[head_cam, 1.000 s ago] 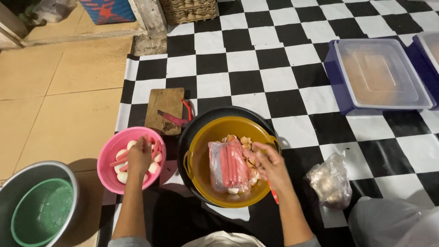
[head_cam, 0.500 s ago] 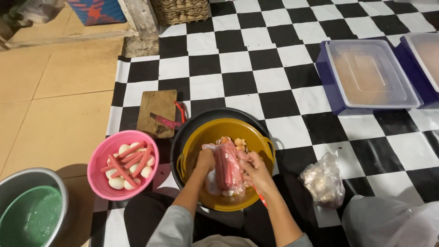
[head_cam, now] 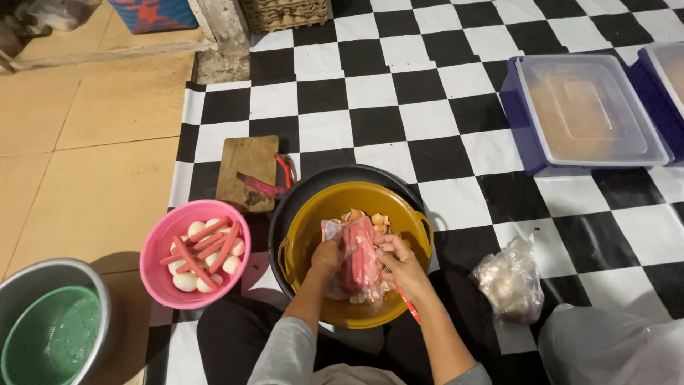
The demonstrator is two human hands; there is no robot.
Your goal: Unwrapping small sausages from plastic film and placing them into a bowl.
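mat (head_cam: 456, 100): black/white checks
basin (head_cam: 335, 214): mustard yellow
bowl (head_cam: 158, 246): pink
sausages (head_cam: 356, 249): red
colander (head_cam: 50, 342): green
box (head_cam: 524, 135): blue

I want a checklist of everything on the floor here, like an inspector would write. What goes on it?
Surface: black-and-white checkered mat beside tan floor tiles.
Job's things: clear packet of red sausages held over a yellow basin; pink bowl with sausages and white eggs.
Clutter: wooden cutting board with a red-handled knife; knotted clear bag; lidded blue tub; metal bowl with a green strainer.
Grippers: left hand and right hand both grip the packet.
Cables: nothing seen.
Surroundings: woven basket at the top edge.
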